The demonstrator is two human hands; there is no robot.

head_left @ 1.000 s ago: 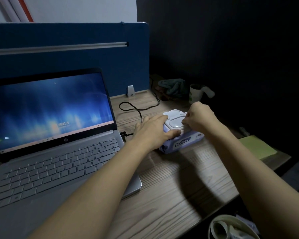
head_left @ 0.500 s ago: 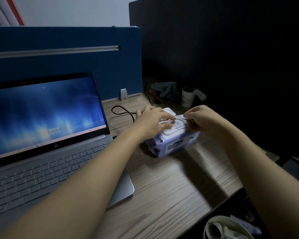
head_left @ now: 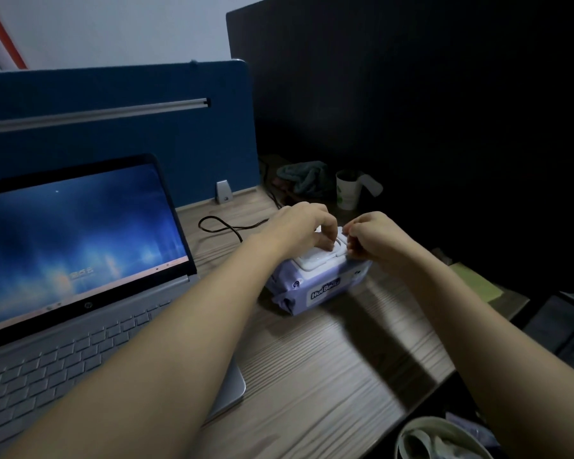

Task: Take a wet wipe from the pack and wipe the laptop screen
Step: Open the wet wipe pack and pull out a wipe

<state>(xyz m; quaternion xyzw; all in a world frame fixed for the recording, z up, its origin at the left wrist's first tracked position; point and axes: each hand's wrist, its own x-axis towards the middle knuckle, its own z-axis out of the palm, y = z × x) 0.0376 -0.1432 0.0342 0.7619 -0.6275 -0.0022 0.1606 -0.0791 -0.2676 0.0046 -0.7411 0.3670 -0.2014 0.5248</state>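
The wet wipe pack point(head_left: 322, 288), pale purple with a white flip lid point(head_left: 314, 261), lies on the wooden desk just right of the laptop. My left hand point(head_left: 299, 226) rests on top of it, fingers curled down at the lid's opening. My right hand point(head_left: 375, 238) pinches the raised lid flap point(head_left: 342, 236) at the pack's far right corner. No wipe shows outside the pack. The open silver laptop has its lit blue screen point(head_left: 77, 233) at the left, facing me.
A black cable point(head_left: 219, 225) loops on the desk behind the pack. A paper cup point(head_left: 348, 190) and a crumpled cloth point(head_left: 304, 178) sit at the back. A green pad point(head_left: 478, 283) lies near the desk's right edge. A blue partition point(head_left: 146, 134) stands behind the laptop.
The lid flap has come up from flat to raised under my right fingers. My left hand shifted onto the top of the pack, fingers curling at the opening.
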